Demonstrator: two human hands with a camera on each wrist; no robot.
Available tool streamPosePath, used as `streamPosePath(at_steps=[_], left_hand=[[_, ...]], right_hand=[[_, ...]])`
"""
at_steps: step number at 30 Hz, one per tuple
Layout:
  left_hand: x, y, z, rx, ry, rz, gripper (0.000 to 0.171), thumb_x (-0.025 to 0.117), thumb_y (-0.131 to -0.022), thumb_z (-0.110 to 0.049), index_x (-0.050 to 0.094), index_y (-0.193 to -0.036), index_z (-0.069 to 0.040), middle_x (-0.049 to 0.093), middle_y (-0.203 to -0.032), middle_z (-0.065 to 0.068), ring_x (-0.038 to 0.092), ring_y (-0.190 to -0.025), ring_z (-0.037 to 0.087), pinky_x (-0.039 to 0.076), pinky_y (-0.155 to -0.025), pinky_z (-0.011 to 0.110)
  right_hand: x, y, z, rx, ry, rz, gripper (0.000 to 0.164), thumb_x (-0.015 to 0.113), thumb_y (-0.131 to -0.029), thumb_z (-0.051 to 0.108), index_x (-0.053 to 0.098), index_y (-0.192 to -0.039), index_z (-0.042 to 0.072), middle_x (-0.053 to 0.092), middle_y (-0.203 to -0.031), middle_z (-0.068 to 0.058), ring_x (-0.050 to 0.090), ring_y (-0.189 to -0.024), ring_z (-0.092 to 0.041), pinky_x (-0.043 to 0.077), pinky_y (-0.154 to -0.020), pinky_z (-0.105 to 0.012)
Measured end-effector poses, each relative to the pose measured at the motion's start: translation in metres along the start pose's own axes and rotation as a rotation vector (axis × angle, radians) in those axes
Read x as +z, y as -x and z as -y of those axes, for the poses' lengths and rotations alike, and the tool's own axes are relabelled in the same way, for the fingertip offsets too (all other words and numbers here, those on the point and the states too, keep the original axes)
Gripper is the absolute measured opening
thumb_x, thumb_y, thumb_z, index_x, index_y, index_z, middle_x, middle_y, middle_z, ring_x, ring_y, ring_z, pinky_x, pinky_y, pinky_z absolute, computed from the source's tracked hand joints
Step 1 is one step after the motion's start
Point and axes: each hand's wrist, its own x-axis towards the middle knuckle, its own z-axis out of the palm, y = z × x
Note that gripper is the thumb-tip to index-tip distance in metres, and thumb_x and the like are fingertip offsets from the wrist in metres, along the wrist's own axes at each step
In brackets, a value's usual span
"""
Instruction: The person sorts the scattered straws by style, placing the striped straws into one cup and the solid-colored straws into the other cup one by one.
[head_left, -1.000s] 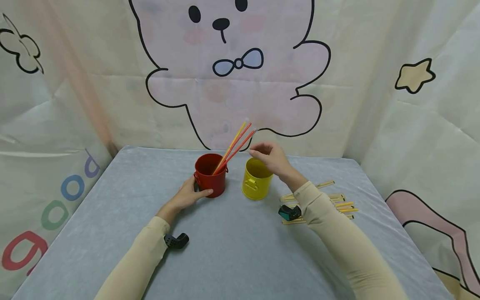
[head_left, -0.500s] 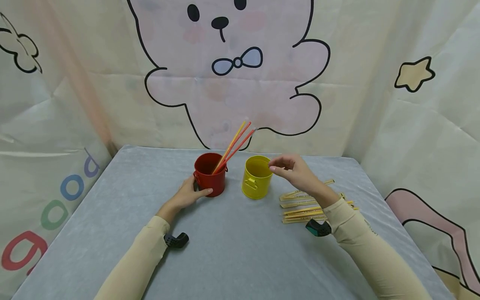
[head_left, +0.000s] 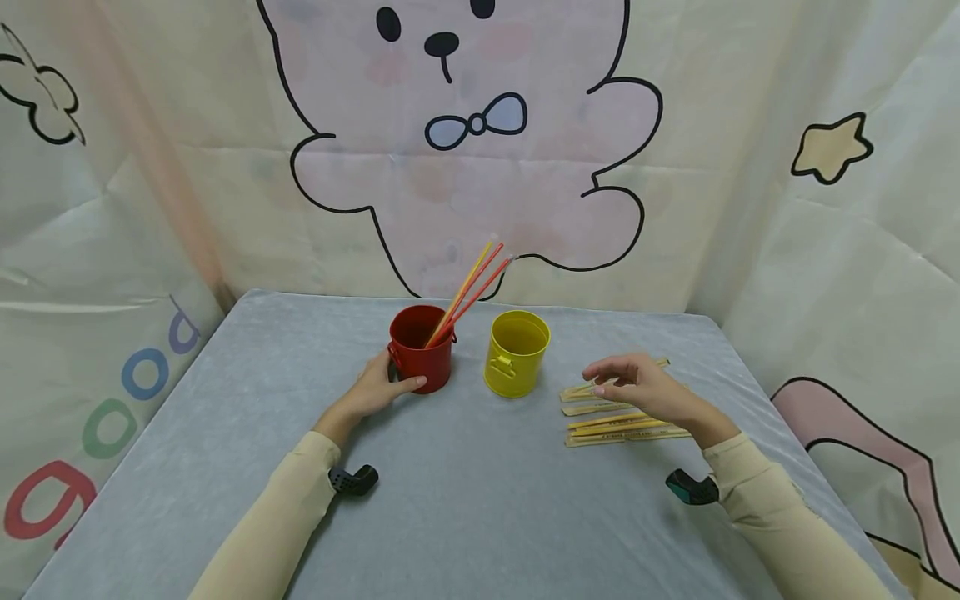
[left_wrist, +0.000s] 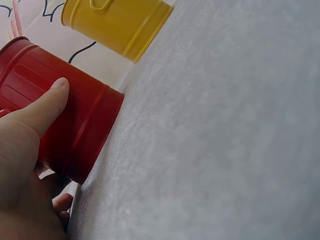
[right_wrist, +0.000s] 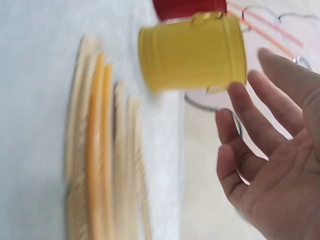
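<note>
My left hand (head_left: pixel 367 390) grips the side of a small red bucket (head_left: pixel 431 364), its thumb (left_wrist: pixel 47 107) across the front wall and other fingers round the side. Several red and yellow-orange sticks (head_left: pixel 471 292) lean out of this bucket to the right. Beside it, apart, stands a yellow bucket (head_left: pixel 513 375); no sticks show in its mouth. My right hand (head_left: pixel 648 392) hovers above a row of sticks, holding nothing, fingers spread and loosely bent. In that row lie yellow-orange sticks (right_wrist: pixel 96 130) among pale, paper-wrapped-looking ones (right_wrist: pixel 75 115), partly hidden by the hand in the head view.
A grey-blue cloth (head_left: pixel 480 500) covers the table. Behind it hangs a printed curtain (head_left: pixel 465 183) with a cartoon bear, close to the table's back edge. Black wrist cameras (head_left: pixel 354 481) sit on both forearms.
My right hand has moved from above the yellow bucket to the right and nearer, over the row of sticks. My left hand and both buckets stay in place.
</note>
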Motion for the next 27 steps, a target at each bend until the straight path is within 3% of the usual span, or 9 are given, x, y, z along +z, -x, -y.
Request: streamPosePath(at_steps=[5,9,14,18,27], left_hand=[[0.0,0.0,0.0,0.003,-0.005,-0.003,0.082,0.078,-0.09,-0.028,0.033,-0.155,-0.008,0.042,-0.159,0.013,0.032,-0.152,0.032,0.026,-0.125,0.056],[0.0,0.0,0.0,0.0,-0.012,0.0,0.082,0.077,-0.09,-0.028,0.033,-0.155,-0.008,0.041,-0.159,0.013,0.032,-0.152,0.033,0.025,-0.125,0.056],[0.0,0.0,0.0,-0.013,-0.016,-0.001,0.082,0.077,-0.09,-0.029,0.033,-0.155,-0.007,0.042,-0.159,0.014,0.032,-0.152,0.033,0.026,-0.125,0.056],[0.0,0.001,0.0,-0.005,-0.012,-0.001,0.081,0.077,-0.09,-0.029,0.033,-0.154,-0.006,0.042,-0.159,0.015,0.032,-0.151,0.034,0.026,-0.124,0.057],[0.0,0.0,0.0,-0.007,-0.003,0.002,0.082,0.078,-0.09,-0.029,0.032,-0.155,-0.008,0.04,-0.16,0.012,0.03,-0.153,0.032,0.025,-0.125,0.055]], right_hand=[[-0.01,0.013,-0.026,0.046,-0.033,0.091,0.037,0.064,-0.099,0.013,0.062,-0.129,-0.009,0.065,-0.129,-0.025,0.065,-0.107,-0.016,0.057,-0.085,-0.022],[-0.016,0.021,-0.043,0.069,-0.055,0.127,0.039,0.063,-0.1,0.012,0.06,-0.13,-0.012,0.066,-0.13,-0.023,0.065,-0.111,-0.01,0.056,-0.086,-0.021],[-0.02,0.028,-0.057,0.07,-0.051,0.153,0.036,0.063,-0.099,0.009,0.062,-0.128,-0.012,0.062,-0.131,-0.034,0.065,-0.115,-0.005,0.055,-0.088,-0.017],[-0.021,0.03,-0.064,0.074,-0.04,0.162,0.034,0.064,-0.099,0.009,0.064,-0.127,-0.01,0.061,-0.131,-0.035,0.065,-0.112,-0.001,0.055,-0.084,-0.017],[-0.018,0.029,-0.079,-0.029,0.015,0.152,0.029,0.067,-0.094,0.002,0.066,-0.118,-0.015,0.068,-0.116,-0.036,0.065,-0.095,0.003,0.054,-0.071,-0.018]])
